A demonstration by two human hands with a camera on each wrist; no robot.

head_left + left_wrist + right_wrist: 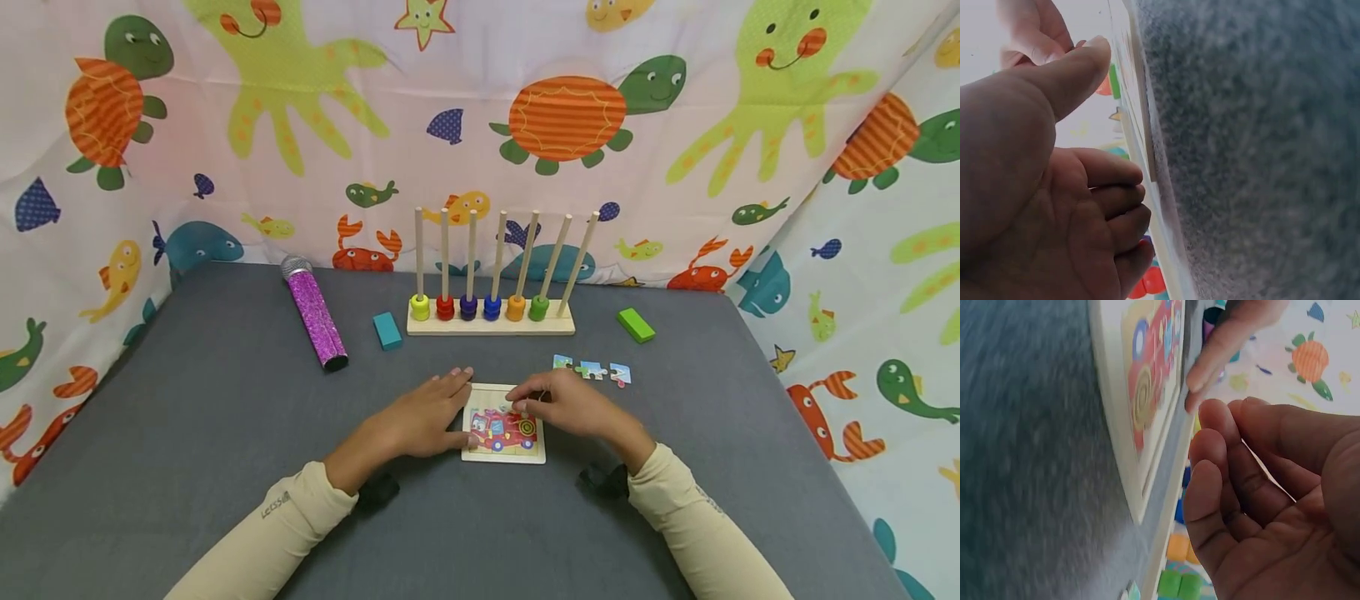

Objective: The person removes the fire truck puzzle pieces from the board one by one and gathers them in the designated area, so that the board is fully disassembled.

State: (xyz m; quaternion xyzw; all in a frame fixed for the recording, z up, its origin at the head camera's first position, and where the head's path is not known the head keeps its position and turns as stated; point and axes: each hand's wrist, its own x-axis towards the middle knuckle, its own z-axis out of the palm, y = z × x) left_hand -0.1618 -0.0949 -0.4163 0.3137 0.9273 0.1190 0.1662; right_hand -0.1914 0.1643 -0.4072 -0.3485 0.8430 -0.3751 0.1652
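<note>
In the head view, a wooden jigsaw tray (504, 458) lies flat, with a red vehicle picture (501, 427) in its lower part and bare wood along its top. My left hand (420, 417) rests at the tray's left side, fingers extended towards its upper left corner and thumb at the left edge. Over the tray's upper right, my right hand (573, 404) has its thumb and fingertips brought together, pinching at a small puzzle piece mostly hidden by the fingers. Behind that hand lie loose puzzle pieces (592, 370) in a row.
A wooden peg stand (491, 327) with coloured beads stands behind the tray. Left of it lie a teal block (387, 332) and a purple glitter microphone (317, 317); a green block (636, 325) lies to the right. A printed curtain (300, 192) hangs behind the grey table (225, 400).
</note>
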